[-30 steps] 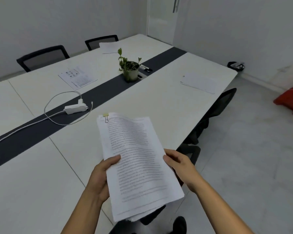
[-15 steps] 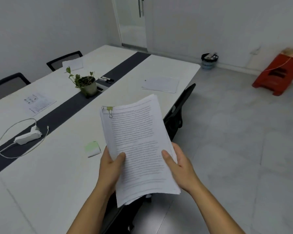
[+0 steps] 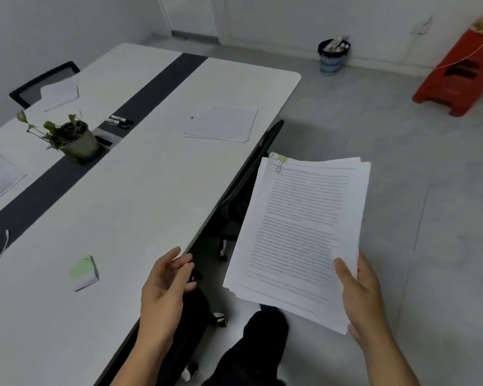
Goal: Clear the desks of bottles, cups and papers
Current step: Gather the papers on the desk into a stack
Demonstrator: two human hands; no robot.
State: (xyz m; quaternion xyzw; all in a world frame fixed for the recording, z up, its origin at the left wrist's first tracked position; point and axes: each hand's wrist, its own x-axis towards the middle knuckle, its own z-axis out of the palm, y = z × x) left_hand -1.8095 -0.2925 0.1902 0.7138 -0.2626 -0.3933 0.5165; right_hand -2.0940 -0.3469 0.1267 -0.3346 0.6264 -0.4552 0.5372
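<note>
From the head camera, the clipped stack of papers (image 3: 304, 238) is off the desk (image 3: 140, 196), held over the floor at about four o'clock from the middle of the view. It is carried by the right hand (image 3: 365, 299) alone, which pinches its near right corner with the thumb on the printed face and the fingers hidden beneath. The left hand (image 3: 165, 285) hangs free at seven o'clock over the desk edge, fingers loosely spread and holding nothing. The step looks like carrying this stack while the free hand goes for more paper. The nearest candidate is the set of loose sheets (image 3: 221, 122) at twelve o'clock on the desk, with the sticky note pad (image 3: 84, 273) at eight o'clock. A corner pinch leaves most of the sheets' weight hanging beyond the grip. The binder clip (image 3: 280, 160) bites only the far left corner, and lower sheets already show offset edges. It would be wise to slide the hand toward the middle of the near edge and keep the fingers flat underneath so that nothing fans out. Fresh sheets are best laid on top and squared before the thumb pins them. The stack's long axis runs from the person away toward between twelve and one o'clock. It lies nearly flat, print upward, with the header and clip end farthest from the person. That end points roughly at the waste bin (image 3: 333, 57) by the wall.
</note>
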